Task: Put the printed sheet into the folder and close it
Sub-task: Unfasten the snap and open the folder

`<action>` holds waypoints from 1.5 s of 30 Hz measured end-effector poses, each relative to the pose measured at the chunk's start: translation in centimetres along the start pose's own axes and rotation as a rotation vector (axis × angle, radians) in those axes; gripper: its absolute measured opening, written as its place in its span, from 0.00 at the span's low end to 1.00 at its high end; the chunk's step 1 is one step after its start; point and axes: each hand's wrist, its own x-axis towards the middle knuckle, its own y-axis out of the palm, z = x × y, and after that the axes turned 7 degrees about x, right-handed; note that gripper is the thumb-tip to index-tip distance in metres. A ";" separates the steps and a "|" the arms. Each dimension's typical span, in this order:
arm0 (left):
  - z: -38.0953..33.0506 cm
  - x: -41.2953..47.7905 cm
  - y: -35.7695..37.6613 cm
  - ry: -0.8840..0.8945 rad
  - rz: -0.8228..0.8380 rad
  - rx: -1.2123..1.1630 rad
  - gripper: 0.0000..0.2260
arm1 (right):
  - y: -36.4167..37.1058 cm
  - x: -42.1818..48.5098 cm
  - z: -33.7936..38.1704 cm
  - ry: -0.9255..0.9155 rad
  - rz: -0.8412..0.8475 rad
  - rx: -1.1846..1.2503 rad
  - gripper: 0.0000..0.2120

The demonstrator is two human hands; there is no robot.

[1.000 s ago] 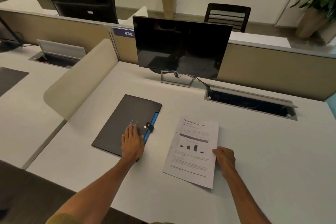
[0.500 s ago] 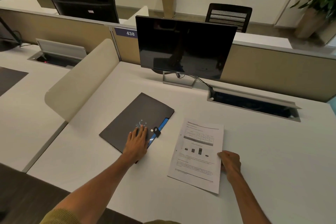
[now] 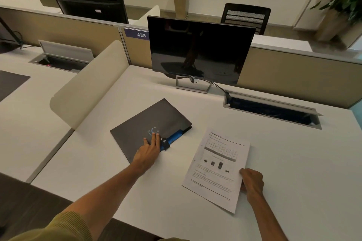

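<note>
**Two hands, a folder and a sheet in front of the monitor**

A dark monitor [image 3: 199, 50] stands at the back of the white desk [image 3: 284, 162]. In front of it and a little to its left lies a dark grey folder [image 3: 148, 123], closed and turned at an angle, with a blue strip and a small black clasp [image 3: 165, 141] along its near right edge. The left hand [image 3: 148, 151] lies flat on the folder, fingers spread, just beside the clasp. In front of the monitor to the right, apart from the folder, the printed sheet [image 3: 217, 166] rests flat on the desk, showing text, a table and small dark bars. The right hand [image 3: 252, 182] grips its right edge. A cable tray [image 3: 272, 111] is sunk into the desk right of the monitor's stand.
</note>
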 end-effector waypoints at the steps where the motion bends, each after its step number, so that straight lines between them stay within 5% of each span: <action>1: 0.0 -0.2 0.0 -0.025 -0.025 -0.013 0.37 | -0.2 0.0 -0.2 -0.003 -0.005 -0.006 0.12; 13: 3.5 -1.6 -3.3 -0.159 -0.237 0.033 0.28 | 0.1 0.1 -0.5 -0.101 0.050 0.046 0.12; 18: 6.0 -2.2 -6.4 -0.209 -0.282 0.102 0.14 | 1.1 -0.3 -0.1 -0.144 0.094 0.044 0.07; 28: 9.7 -1.8 -10.5 -0.152 -0.323 0.041 0.30 | 1.5 -0.8 0.7 -0.164 0.150 -0.001 0.08; 45: 9.5 -3.0 -10.2 -0.135 -0.352 -0.099 0.26 | -0.9 -1.2 4.8 -0.191 0.423 0.429 0.03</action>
